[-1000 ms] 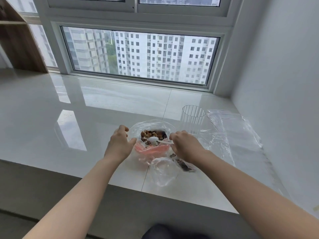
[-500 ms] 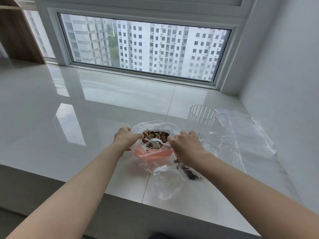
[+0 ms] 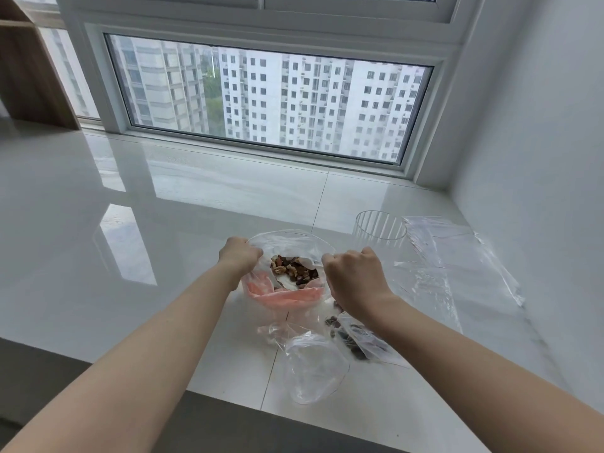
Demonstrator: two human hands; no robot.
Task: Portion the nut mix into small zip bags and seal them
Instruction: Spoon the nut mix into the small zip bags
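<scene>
hands: left hand point(image 3: 240, 258) and right hand point(image 3: 351, 277) both pinching big nut bag point(image 3: 287, 256) rim, center frame | risk: thin plastic slips, nut mix point(image 3: 294, 273) probably spills onto counter point(image 3: 163, 223)

Nut mix point(image 3: 294, 272) in bag point(image 3: 287, 246), left of glass point(image 3: 379, 230)
</scene>
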